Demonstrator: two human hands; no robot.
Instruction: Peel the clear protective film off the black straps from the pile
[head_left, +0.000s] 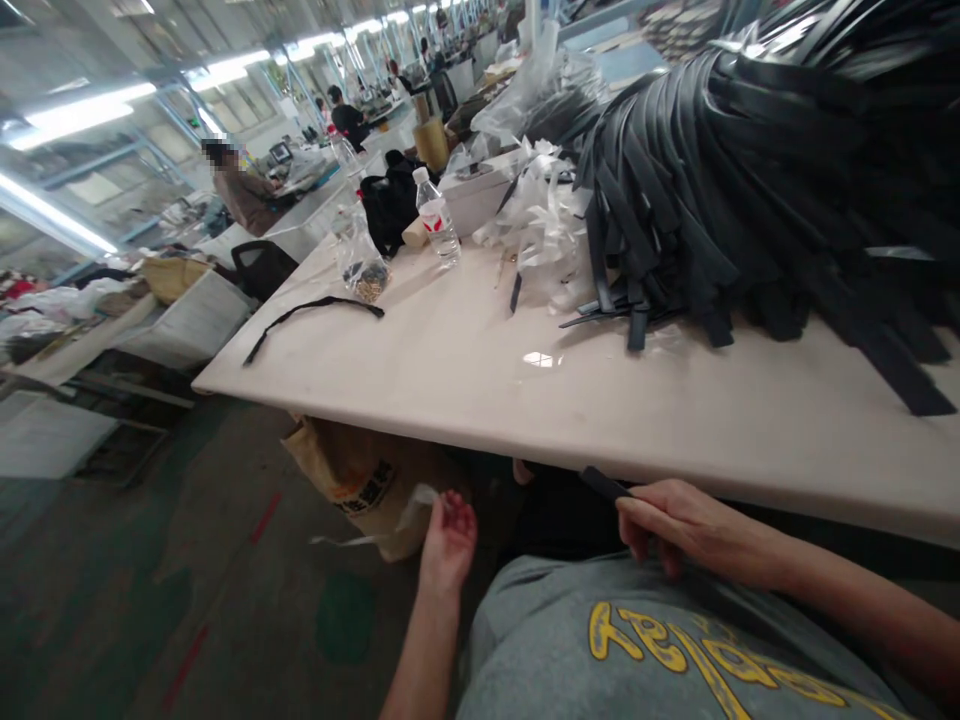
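One long pale desk (480,390) stretches away in front of the person. A big heap of black straps (712,190) covers its far right corner, with a pile of white plastic strips (541,228) just beside it. Toward the far edge stand a water bottle (436,217) and a clear bag of small parts (361,270), and a loose black strap (311,322) lies near the left edge. Below the near edge, a woven sack (360,488) rests on the floor. The right hand (694,530) has its fingers pressed together around a short black strap (604,484), just under the near edge. The left hand (448,540) curls loosely beside a white scrap (424,505); whether it pinches that, I cannot tell.
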